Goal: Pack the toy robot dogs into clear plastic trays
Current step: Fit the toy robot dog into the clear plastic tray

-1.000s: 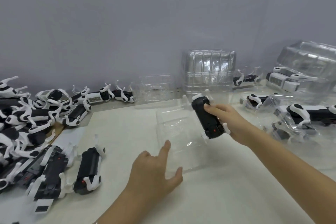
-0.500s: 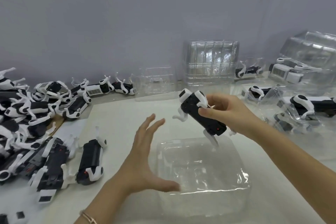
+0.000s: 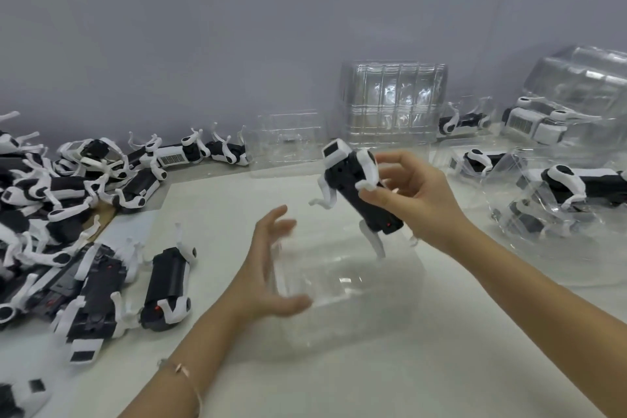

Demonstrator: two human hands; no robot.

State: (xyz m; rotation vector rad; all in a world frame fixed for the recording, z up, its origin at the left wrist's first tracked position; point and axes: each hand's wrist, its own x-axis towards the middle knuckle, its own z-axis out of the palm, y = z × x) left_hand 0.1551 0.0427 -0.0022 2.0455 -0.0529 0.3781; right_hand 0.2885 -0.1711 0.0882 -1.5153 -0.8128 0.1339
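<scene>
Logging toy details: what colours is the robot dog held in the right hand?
Black body with white legs and head, on the toy robot dog in the right hand; head view.

Packing workbench, toy dogs (image 3: 57, 200) heaped, tray stacks (image 3: 393, 105)

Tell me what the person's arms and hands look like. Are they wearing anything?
Both arms are bare, with no sleeves in view and no gloves on either hand. The left hand has a thin rose-gold bracelet around its wrist, with a small bar-shaped piece on it. The right hand and its wrist show no jewellery or watch.
</scene>
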